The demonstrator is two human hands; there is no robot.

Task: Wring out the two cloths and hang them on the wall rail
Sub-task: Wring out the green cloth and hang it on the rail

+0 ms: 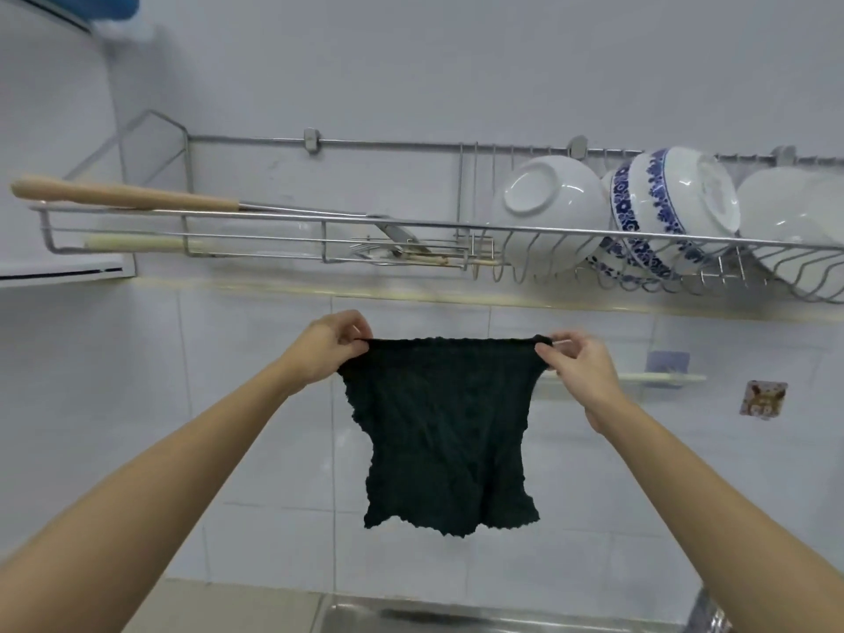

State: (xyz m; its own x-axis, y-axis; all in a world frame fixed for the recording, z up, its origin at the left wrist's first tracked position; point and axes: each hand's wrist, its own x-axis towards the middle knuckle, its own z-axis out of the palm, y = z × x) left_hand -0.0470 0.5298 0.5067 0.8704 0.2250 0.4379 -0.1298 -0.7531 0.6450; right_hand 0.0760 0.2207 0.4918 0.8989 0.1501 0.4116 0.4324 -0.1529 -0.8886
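Observation:
A dark green, crinkled cloth (pixel 445 431) hangs spread out in front of the tiled wall, held up by its two top corners. My left hand (pixel 326 347) pinches the top left corner. My right hand (pixel 580 370) pinches the top right corner. The cloth's lower edge hangs free above the sink. A thin white wall rail (pixel 657 379) runs along the tiles just behind and to the right of my right hand, partly hidden by it. Only this one cloth is in view.
A wire rack (pixel 319 221) on the wall above holds wooden-handled utensils (pixel 123 194) at left and white and blue-patterned bowls (pixel 657 207) at right. A steel sink (pixel 456 619) lies below. A small square sticker (pixel 762 398) is on the tiles at right.

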